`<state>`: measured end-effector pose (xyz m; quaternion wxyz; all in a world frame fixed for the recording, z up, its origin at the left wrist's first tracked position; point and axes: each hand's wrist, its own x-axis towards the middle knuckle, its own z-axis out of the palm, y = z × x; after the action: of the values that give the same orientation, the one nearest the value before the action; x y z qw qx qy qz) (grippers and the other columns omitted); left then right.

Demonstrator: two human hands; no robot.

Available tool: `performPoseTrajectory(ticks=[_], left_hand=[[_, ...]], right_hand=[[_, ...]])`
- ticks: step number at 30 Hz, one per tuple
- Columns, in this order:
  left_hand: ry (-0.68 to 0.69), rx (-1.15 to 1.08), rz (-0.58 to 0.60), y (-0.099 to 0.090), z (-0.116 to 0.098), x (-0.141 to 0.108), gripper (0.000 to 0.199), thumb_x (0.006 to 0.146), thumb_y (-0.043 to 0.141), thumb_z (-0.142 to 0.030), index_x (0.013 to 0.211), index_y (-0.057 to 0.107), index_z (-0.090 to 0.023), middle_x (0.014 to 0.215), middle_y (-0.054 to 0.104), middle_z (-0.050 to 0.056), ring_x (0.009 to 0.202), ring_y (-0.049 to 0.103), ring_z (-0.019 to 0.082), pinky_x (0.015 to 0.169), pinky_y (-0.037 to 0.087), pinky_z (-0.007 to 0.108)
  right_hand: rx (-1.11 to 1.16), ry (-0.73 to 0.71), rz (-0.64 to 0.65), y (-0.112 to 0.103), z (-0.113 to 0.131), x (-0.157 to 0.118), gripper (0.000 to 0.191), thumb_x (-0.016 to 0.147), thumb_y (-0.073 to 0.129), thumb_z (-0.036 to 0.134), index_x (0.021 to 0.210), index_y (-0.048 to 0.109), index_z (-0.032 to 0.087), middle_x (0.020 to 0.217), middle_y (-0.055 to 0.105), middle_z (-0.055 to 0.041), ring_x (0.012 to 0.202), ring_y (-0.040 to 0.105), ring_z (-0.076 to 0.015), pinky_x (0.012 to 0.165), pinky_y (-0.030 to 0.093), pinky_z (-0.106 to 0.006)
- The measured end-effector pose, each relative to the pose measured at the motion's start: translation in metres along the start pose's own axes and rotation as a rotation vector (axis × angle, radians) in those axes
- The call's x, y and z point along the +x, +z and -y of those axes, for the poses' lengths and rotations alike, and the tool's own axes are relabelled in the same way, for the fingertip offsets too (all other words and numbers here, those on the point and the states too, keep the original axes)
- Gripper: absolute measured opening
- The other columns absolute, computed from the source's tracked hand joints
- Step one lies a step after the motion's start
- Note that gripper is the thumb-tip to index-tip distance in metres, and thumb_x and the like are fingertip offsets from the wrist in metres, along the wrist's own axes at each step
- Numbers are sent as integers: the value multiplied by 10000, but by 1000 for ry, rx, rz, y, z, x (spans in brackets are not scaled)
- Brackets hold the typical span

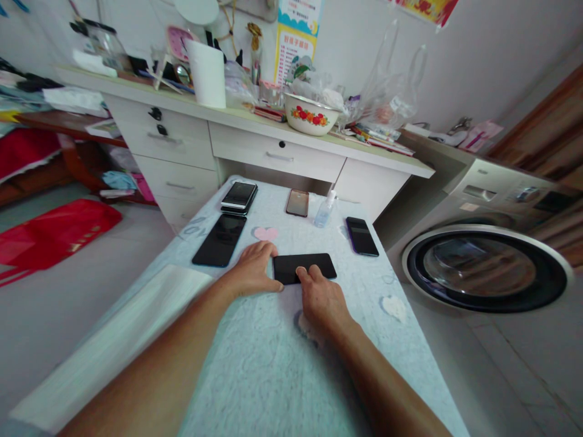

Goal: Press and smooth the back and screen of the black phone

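Observation:
A black phone (pixel 286 269) lies flat, screen up, on the cloth-covered table. My left hand (pixel 255 270) holds its left end, thumb at the near corner and fingers at the far one. My right hand (pixel 322 296) is closed, its fingertips on the phone's screen near the middle; whatever they may pinch is too small to tell. Left of my left hand lies a larger black phone (pixel 221 240), with stacked phones (pixel 239 195) behind it. Another phone (pixel 362 236) is at the right. Farther back are a phone case (pixel 297 203) and a clear spray bottle (pixel 324 210).
A pink heart (pixel 265 233) marks the tablecloth (pixel 255 376). Behind the table stands a white drawer desk (pixel 277 155) with a flowered bowl (pixel 311 116) and a paper roll (pixel 207 74). At the right is a washing machine (pixel 483 182); a red bag (pixel 59 233) lies on the floor.

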<state>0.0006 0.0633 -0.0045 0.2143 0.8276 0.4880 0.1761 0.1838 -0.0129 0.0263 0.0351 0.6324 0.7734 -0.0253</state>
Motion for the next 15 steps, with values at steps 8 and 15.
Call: performPoseTrajectory(ticks=[8, 15], left_hand=[[-6, 7, -3, -1, -2, -1, 574, 527, 728, -407, 999, 455, -227, 1100, 509, 54, 1076, 485, 283, 928, 389, 401], [15, 22, -26, 2, 1, 0, 507, 550, 690, -341, 987, 460, -228, 1077, 516, 49, 1068, 489, 275, 932, 386, 391]], right_hand=[[42, -119, -1, 0, 11, -2, 375, 906, 354, 155, 1260, 441, 238, 1025, 542, -58, 782, 589, -157, 618, 408, -263], [67, -201, -23, -1, 14, -7, 333, 909, 358, 167, 1210, 480, 238, 993, 547, -36, 758, 574, -149, 594, 391, -257]])
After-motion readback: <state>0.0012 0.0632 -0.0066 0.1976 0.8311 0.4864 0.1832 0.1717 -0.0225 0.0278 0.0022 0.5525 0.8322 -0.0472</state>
